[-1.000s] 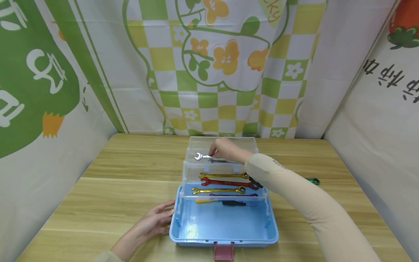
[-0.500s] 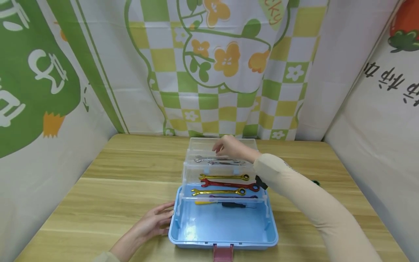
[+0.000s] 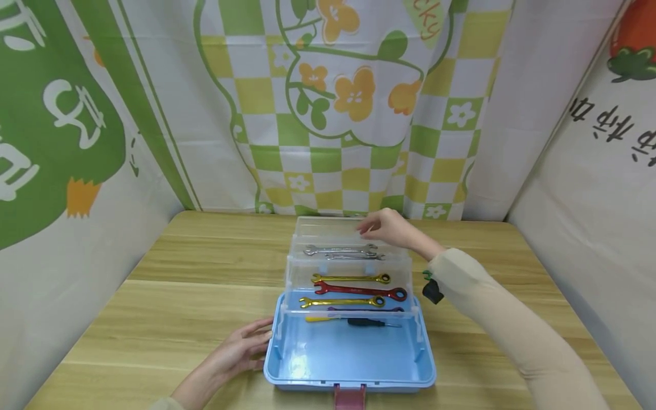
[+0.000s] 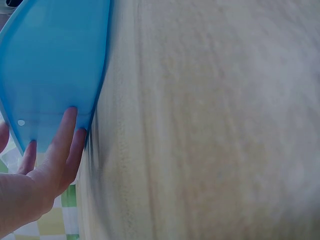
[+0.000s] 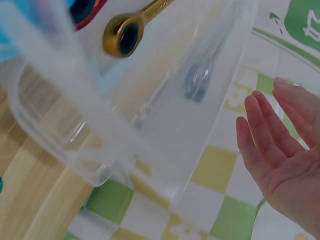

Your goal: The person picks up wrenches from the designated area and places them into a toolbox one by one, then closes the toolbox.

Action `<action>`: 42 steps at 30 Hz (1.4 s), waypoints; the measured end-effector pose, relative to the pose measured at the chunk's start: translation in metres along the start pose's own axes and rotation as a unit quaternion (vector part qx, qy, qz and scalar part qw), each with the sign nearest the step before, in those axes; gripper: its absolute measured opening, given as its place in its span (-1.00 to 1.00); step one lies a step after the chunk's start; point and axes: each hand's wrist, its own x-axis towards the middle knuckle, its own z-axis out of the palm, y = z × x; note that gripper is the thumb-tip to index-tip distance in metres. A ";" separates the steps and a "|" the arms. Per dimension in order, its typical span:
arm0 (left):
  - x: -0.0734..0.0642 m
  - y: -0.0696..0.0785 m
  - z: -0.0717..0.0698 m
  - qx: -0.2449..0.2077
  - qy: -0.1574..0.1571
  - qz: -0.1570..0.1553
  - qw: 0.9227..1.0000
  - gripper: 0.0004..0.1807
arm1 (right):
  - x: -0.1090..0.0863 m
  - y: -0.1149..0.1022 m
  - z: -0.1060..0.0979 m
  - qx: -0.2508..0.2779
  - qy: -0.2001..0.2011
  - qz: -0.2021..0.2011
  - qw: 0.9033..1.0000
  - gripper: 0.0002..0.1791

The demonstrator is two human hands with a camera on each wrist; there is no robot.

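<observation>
My left hand (image 3: 238,350) rests its straight fingers against the left outer wall of a blue toolbox (image 3: 353,356). In the left wrist view its fingertips lie on the blue wall (image 4: 55,70). My right hand (image 3: 392,226), holding nothing, hovers over the far right of the toolbox's clear stepped trays (image 3: 299,266); its fingers spread loosely in the right wrist view. Just below it, a silver open-ended wrench (image 3: 340,250) and a smaller silver wrench (image 3: 353,257) lie in an upper tray. Lower down are a gold ratchet wrench (image 3: 351,278), a red wrench (image 3: 353,291) and another gold one (image 3: 340,302).
A purple wrench (image 3: 366,310) and a black-handled screwdriver (image 3: 365,322) show near the lower tray, beside a yellow handle (image 3: 319,319). A pink latch (image 3: 350,396) hangs at the toolbox front. A green tool end (image 3: 427,275) peeks past the right sleeve. Printed curtains (image 3: 338,171) close off the back.
My right hand let go of the larger silver wrench, which now lies flat in the upper tray, then drew away to the right. The left hand has stayed at the toolbox side.
</observation>
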 end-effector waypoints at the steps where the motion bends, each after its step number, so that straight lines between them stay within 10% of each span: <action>1: 0.000 0.000 0.000 -0.001 -0.001 0.000 1.000 -0.28 | -0.003 0.002 -0.002 0.004 0.005 0.007 1.000 -0.74; 26: -0.001 0.001 0.002 -0.005 -0.006 -0.002 1.000 -0.26 | -0.066 0.078 -0.029 0.068 0.129 0.069 0.987 -0.73; 42: -0.001 0.002 0.002 0.001 0.002 -0.004 1.000 -0.26 | -0.107 0.127 -0.028 0.047 0.091 0.118 0.988 -0.67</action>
